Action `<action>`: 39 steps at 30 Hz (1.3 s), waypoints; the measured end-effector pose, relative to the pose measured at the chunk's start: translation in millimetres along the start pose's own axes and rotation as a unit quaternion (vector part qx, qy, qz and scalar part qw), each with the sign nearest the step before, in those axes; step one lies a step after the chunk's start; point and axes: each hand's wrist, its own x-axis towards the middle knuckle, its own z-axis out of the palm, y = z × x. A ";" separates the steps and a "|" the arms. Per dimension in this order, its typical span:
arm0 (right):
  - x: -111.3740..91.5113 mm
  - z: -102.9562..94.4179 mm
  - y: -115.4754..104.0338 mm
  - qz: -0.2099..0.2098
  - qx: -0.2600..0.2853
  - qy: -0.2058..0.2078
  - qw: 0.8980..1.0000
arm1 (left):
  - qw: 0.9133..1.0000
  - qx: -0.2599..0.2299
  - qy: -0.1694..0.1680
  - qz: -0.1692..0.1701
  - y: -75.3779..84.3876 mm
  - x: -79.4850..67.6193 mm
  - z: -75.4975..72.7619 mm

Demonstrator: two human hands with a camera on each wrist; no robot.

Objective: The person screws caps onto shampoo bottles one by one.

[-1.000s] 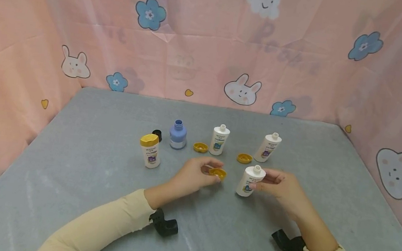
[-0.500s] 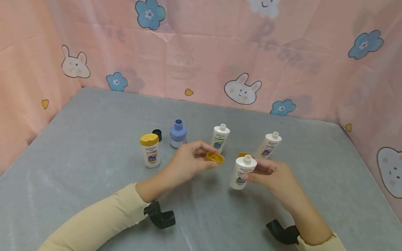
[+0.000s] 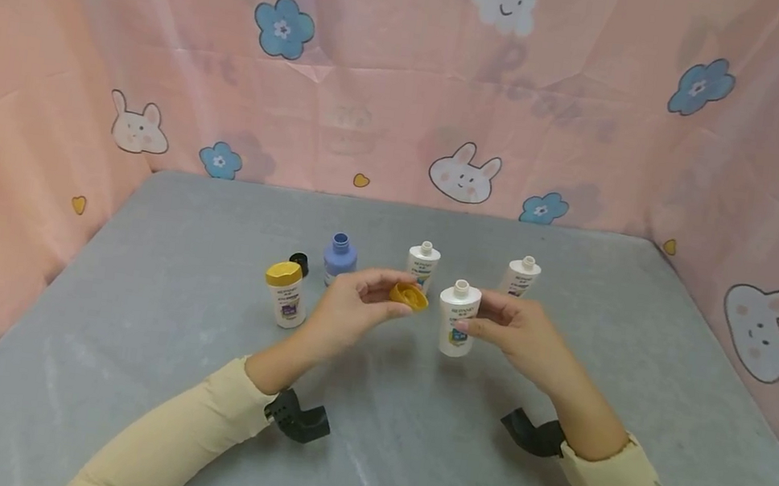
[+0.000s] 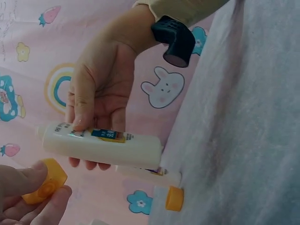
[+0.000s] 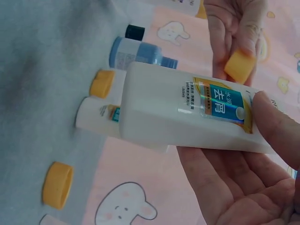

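Note:
In the head view my left hand pinches a yellow bottle cap between thumb and fingers, its hollow side partly showing. Just right of it, my right hand grips a white shampoo bottle, held upright with its bare neck at the top. A small gap separates cap and bottle. The right wrist view shows the thumb lying on the front of that bottle, by its teal label, with fingers behind. In the left wrist view the held cap is close to the bottle's neck end.
A white bottle with a yellow cap stands at left, near a black cap and a blue uncapped bottle. Two uncapped white bottles stand behind my hands, one at centre, one at right. Loose yellow caps lie on the table.
Both hands have risen and shifted left, carrying the yellow cap and the white bottle. The bottle has turned more upright and is nearer the cap.

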 end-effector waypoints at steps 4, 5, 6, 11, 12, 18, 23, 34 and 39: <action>1.3 0.9 -2.3 -0.004 -0.001 -0.002 1.000 | 1.000 -0.024 0.000 0.008 6.5 0.7 -0.4; 1.4 1.1 -2.9 -0.005 0.000 -0.001 1.000 | 0.999 -0.032 0.003 0.007 8.0 0.9 -0.7; 1.5 1.4 -3.6 -0.004 0.000 0.000 1.000 | 0.999 -0.040 0.005 0.006 8.9 1.1 -1.2; 2.1 4.8 -4.0 0.002 -0.008 -0.002 1.000 | 0.999 -0.050 0.013 0.006 10.9 -0.2 -5.0; 2.3 5.8 -3.3 0.003 -0.011 -0.004 1.000 | 0.999 -0.049 0.014 0.007 10.4 -0.3 -5.8; 3.9 10.9 1.2 -0.019 -0.018 -0.024 0.999 | 0.999 -0.029 0.029 0.011 6.5 -0.7 -9.7; 5.6 13.4 1.3 -0.043 -0.018 -0.026 0.999 | 0.999 -0.020 0.034 0.010 5.0 0.1 -10.4; 5.6 20.3 2.0 -0.031 0.022 0.008 0.999 | 0.999 -0.042 0.019 0.011 4.8 0.7 -10.6; 4.7 21.8 2.6 -0.031 0.019 0.019 0.999 | 1.000 -0.012 0.013 0.012 5.8 -0.3 -11.6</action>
